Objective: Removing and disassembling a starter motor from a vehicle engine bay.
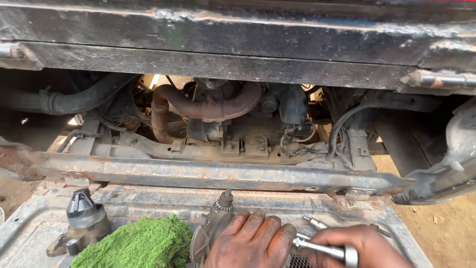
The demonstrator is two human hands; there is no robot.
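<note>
Head view: 2 hands (297,243), 1 ratchet (322,249), 1 green cloth (139,245).

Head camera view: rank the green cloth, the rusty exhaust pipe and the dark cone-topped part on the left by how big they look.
1. Rusty exhaust pipe, though it sits farther back.
2. Green cloth, partly cut off by the frame edge, so this is unsure.
3. Dark cone-topped part.

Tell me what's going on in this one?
A person is working at the open underside of a vehicle. The left hand presses down on a greasy metal part lying on a dirty metal panel. The right hand grips a chrome ratchet wrench set against that part. A green rag and a dark mechanical piece lie to the left.
</note>
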